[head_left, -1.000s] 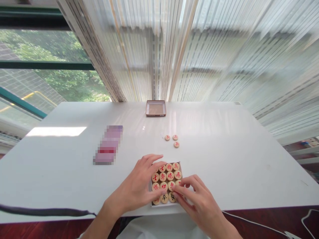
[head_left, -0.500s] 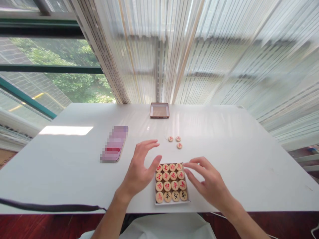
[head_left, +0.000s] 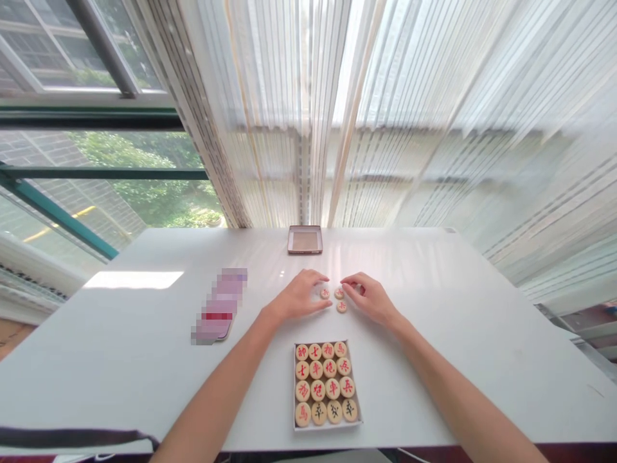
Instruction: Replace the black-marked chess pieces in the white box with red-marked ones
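Observation:
Three round xiangqi pieces with red characters lie loose on the table: a left piece [head_left: 325, 293], a right piece [head_left: 339, 292] and a nearer piece [head_left: 341, 307]. My left hand [head_left: 301, 296] is open, its fingers and thumb spread on either side of the left piece. My right hand [head_left: 371, 298] has its thumb and index fingertips at the edge of the right piece; whether they touch it I cannot tell. Nearer to me stands a shallow square box [head_left: 327, 429] filled with rows of pieces, most marked in red and several of the front row in black.
A rectangular tray-like lid [head_left: 305, 251] lies at the far edge of the white table [head_left: 457, 321]. To the left is a blurred-out phone [head_left: 222, 305]. A dark strap [head_left: 72, 437] crosses the front left corner. Curtains [head_left: 385, 128] hang behind the table.
Both hands have moved forward from beside the box to the loose pieces. The view has tilted up, so the table sits lower. The box and the loose pieces have stayed in place on the table.

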Tool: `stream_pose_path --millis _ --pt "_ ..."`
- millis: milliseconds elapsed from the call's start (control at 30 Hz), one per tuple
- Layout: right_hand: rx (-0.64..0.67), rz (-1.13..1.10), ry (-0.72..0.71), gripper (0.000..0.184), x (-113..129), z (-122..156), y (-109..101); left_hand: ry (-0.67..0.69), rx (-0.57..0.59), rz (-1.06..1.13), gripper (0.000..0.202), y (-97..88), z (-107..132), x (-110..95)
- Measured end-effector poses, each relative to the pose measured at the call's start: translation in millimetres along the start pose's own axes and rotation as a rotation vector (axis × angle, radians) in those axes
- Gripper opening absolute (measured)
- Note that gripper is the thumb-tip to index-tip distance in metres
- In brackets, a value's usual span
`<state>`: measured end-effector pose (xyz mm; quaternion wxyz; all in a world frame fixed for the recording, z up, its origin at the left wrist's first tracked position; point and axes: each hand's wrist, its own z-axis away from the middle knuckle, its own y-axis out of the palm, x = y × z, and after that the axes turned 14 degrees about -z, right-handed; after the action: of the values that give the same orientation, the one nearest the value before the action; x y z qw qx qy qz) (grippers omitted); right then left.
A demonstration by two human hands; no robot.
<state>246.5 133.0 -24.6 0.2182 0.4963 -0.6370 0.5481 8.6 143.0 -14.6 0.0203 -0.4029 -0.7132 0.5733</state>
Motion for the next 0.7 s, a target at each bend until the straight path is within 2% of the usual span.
stream_pose_path --millis 133,267,500,700 --pt "0.054 -0.005 -0.023 0.023 2.9 6.9 -0.4 -0.003 -0.021 -0.035 0.02 6.3 9.1 0.9" --pt "0.112 0.003 -0.065 0.026 4.3 8.5 -2.7 -0.001 -0.008 -0.032 0.01 5.5 13.8 0.0" --pt "0.12 0.036 -0.114 0.023 3.6 9.8 0.5 0.015 0.005 -0.051 0.01 1.5 23.3 -3.8" --pt "0.144 0.045 -0.136 0.027 5.6 12.2 -4.1 0.068 0.01 -0.077 0.029 4.2 22.3 -8.8"
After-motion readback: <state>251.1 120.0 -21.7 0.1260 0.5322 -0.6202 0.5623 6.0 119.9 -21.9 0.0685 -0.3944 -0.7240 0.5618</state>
